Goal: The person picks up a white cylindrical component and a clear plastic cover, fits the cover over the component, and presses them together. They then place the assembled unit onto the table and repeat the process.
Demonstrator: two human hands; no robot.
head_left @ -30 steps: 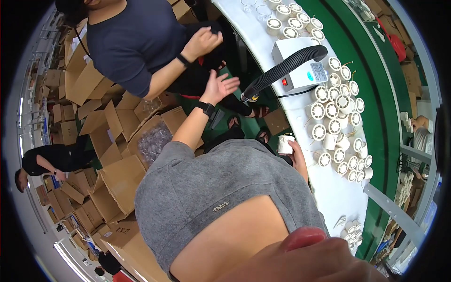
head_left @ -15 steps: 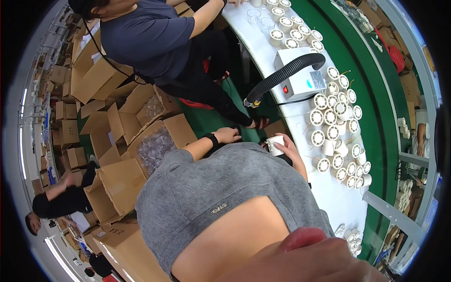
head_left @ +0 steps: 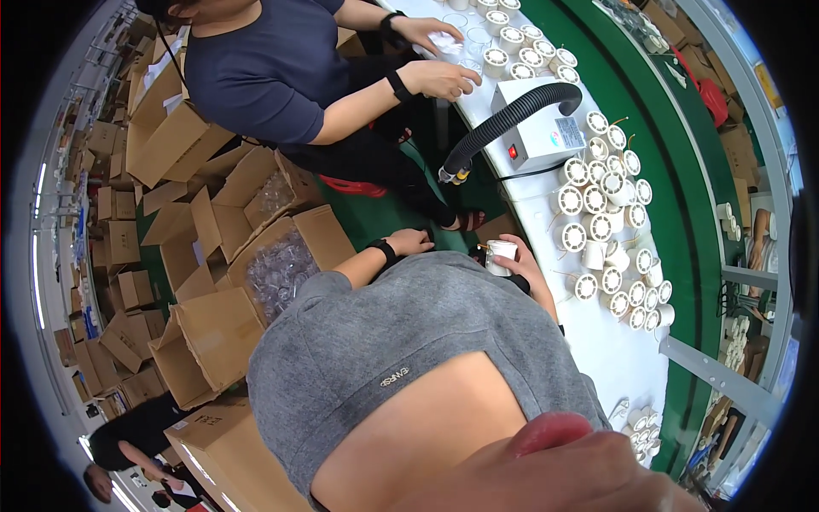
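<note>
In my right hand, closed around its side, is a white cylindrical plastic housing, held just in front of my body beside the table edge. A short thin wire seems to stick out from its left side. My left hand, with a black wristband, is low in front of me, well to the left of the housing. Its back shows, but its fingers are mostly hidden, and I see nothing in it. Many similar white housings with round slotted ends stand and lie on the white-topped table to my right.
A grey-white box machine with a black ribbed hose stands on the table. Across from me a co-worker handles clear cups. Open cartons stand at my left, one filled with clear plastic parts. A green conveyor runs beyond the table.
The housing in my right hand has tipped more upright. My left hand has hardly moved. The co-worker has turned, with both hands now at the clear cups. A person at the lower left has shifted position.
</note>
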